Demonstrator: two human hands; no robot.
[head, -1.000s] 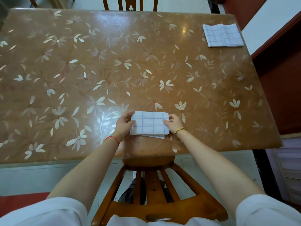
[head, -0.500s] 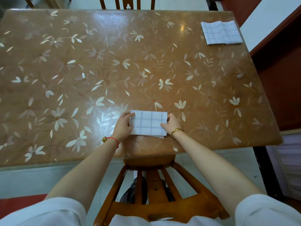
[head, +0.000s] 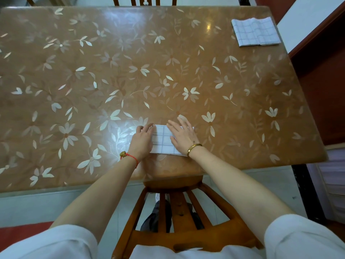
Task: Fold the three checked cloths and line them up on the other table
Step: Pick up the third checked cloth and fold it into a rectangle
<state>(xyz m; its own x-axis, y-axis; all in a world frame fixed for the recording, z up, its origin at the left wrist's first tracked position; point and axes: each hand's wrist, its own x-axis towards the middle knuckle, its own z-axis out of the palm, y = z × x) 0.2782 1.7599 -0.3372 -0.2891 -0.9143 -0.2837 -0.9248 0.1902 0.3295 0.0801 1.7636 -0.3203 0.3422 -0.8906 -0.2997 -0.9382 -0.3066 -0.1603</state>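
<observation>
Both hands lie flat on a small folded checked cloth (head: 162, 140) near the close edge of the table (head: 112, 81). The left hand (head: 142, 141) covers its left end, fingers close together; the right hand (head: 183, 138) covers its right end, fingers straight and a little apart — nothing is gripped. This looks like pressing the fold flat. A second folded cloth (head: 254, 31) sits far beyond the right fingertips. Next, I think, the fingers must pinch the near cloth's edges and lift it without the folds falling open.
</observation>
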